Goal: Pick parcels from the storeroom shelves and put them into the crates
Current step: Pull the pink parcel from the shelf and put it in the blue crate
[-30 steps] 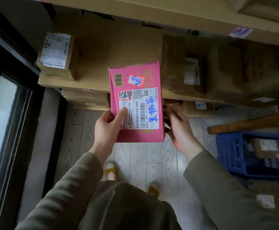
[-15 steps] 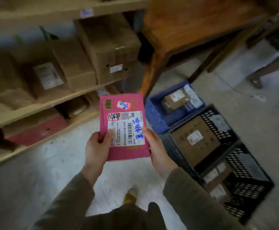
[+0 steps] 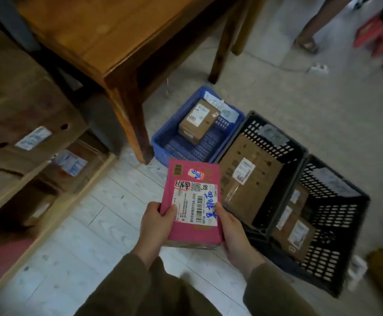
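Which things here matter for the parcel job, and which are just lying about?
Job: pink parcel, gripped by left hand and right hand; blue crate; middle black crate; right black crate; boxes on the shelves.

Lying about: wooden table; red stool; small white object on the floor; another person's foot.

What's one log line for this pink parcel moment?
stage: carry | pink parcel: held by left hand and right hand | blue crate: brown box inside | middle black crate: flat box inside | drop: pending
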Motion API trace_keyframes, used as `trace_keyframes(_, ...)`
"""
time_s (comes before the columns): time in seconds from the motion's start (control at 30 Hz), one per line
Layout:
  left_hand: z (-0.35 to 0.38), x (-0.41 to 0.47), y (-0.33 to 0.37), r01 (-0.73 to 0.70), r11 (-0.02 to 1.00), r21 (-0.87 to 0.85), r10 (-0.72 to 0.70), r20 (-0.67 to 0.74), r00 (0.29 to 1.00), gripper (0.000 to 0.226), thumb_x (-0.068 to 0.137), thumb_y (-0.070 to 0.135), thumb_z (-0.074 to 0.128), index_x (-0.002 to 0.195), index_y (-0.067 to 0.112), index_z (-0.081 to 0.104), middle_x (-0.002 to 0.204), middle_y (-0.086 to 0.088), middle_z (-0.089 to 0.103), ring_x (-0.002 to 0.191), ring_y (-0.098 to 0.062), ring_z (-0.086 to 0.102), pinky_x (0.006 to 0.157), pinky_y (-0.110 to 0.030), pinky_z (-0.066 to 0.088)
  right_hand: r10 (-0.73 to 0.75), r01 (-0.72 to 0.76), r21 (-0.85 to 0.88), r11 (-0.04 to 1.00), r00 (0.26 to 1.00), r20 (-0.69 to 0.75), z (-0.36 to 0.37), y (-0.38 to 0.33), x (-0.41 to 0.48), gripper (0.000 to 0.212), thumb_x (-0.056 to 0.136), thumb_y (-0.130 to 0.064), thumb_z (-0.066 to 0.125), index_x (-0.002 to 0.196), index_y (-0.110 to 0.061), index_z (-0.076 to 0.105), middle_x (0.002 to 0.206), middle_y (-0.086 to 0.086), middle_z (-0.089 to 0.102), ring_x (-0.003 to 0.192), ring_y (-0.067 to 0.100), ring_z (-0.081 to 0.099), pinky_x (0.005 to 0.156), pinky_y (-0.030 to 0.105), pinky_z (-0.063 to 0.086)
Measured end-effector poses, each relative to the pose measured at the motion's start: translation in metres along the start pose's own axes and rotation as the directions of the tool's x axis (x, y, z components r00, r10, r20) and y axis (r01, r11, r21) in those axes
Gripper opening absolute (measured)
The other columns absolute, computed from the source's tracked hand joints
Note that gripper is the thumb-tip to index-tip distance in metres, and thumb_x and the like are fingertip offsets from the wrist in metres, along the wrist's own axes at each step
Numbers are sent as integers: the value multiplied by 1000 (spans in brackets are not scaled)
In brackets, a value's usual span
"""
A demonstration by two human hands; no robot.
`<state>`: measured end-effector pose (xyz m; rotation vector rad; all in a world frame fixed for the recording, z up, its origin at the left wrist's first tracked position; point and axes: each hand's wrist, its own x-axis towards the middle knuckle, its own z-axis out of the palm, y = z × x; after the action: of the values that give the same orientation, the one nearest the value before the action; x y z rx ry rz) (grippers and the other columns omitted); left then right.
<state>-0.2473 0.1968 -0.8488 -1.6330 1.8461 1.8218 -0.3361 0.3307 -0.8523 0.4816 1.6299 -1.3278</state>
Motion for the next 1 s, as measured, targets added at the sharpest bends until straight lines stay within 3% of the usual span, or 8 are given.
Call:
trace_keyframes(0.2, 10, 105, 41, 77, 993, 94, -83, 65, 994, 28, 95, 28, 49, 114, 8, 48, 103, -4, 58, 84, -15, 58, 54, -18, 42, 69, -65, 72, 995, 996, -56, 29, -45, 81, 25, 94, -34, 49, 97, -14, 63, 93, 10, 72, 85, 23, 69, 74, 33, 56)
trace_keyframes(0.37, 29, 172, 76, 53, 990, 132, -67, 104, 992, 21, 96, 24, 48, 113, 12, 52, 105, -5, 59, 89, -20, 58, 70, -27, 46, 89, -85, 75, 994, 994, -60, 35, -88, 138, 32, 96, -38, 43, 103, -11, 60, 99, 11, 69, 85, 22, 68, 75, 31, 55)
trace_keyframes(0.57, 62, 242, 107, 66, 984, 166, -88, 129, 988, 14, 97, 23, 46, 108, 15, 50, 99, -1, 58, 87, -18, 58, 64, -25, 46, 168, -161, 94, 982, 984, -67, 29, -129, 210, 38, 98, -37, 40, 115, -6, 53, 110, 15, 66, 97, 28, 66, 78, 33, 54)
trace_keyframes(0.63, 72, 273, 113, 56, 973, 225, -87, 131, 988, 14, 97, 25, 46, 103, 13, 50, 100, -5, 59, 88, -21, 59, 72, -30, 50, 189, -184, 107, 977, 981, -45, 28, -138, 240, 36, 99, -32, 40, 115, -2, 53, 106, 14, 66, 88, 25, 67, 71, 29, 55)
trace_keyframes(0.73, 85, 319, 116, 68, 941, 331, -114, 123, 986, 23, 95, 26, 50, 107, 7, 55, 106, -13, 62, 97, -30, 61, 85, -43, 52, 222, -219, 67, 973, 975, -33, 30, -149, 283, 29, 100, -26, 39, 108, -4, 55, 89, 6, 65, 62, 11, 63, 47, 16, 51)
trace_keyframes(0.8, 94, 347, 115, 71, 920, 385, -124, 116, 985, 31, 93, 26, 52, 112, 2, 56, 110, -18, 62, 101, -35, 60, 91, -49, 50, 247, -245, 52, 968, 968, -48, 33, -153, 312, 28, 100, -21, 39, 112, -2, 56, 94, 9, 65, 58, 10, 59, 39, 12, 47)
trace_keyframes(0.9, 105, 382, 111, 62, 900, 432, -128, 126, 984, 32, 93, 27, 52, 114, 2, 56, 105, -14, 61, 96, -32, 60, 89, -43, 50, 253, -254, 8, 967, 964, -80, 36, -153, 349, 29, 99, -18, 41, 114, 2, 55, 106, 14, 63, 60, 12, 55, 40, 14, 46)
trace_keyframes(1.0, 113, 415, 99, 67, 862, 503, -153, 131, 980, 30, 93, 26, 53, 112, 4, 57, 102, -13, 61, 92, -29, 59, 86, -38, 50, 270, -273, -20, 962, 958, -97, 39, -142, 384, 24, 99, -17, 43, 109, 0, 56, 101, 13, 62, 60, 13, 54, 42, 16, 46)
